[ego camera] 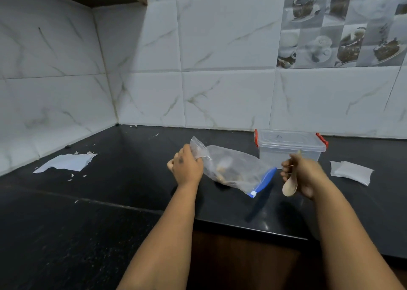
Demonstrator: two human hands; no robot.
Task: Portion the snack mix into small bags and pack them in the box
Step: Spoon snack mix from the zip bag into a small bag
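Here we work at a black countertop (110,201) set against a white marbled tile wall (220,47). Our left hand (187,168) grips one corner of a clear zip bag (237,168), the fingers curled round the bunched plastic. The bag lies slanted across the counter between the two hands; its blue zip strip (264,181) sits at the lower right end, nearest the right hand. The snack mix (226,175) shows through the plastic as a brownish heap in the lower middle of the bag.

Our right hand (306,175) is closed round the handle of a wooden spoon (290,186). The bowl of the spoon hangs downward, just beside the zip end of the bag and apart from it. We cannot tell whether the bowl holds any mix.

The clear plastic box (290,148) stands behind the right hand, near the wall, with its lid on and a red latch at each end. A small stack of flat white bags (350,171) lies on the counter to the right of the box. To the far left a torn white sheet (66,162) lies flat, with small white scraps scattered round it.
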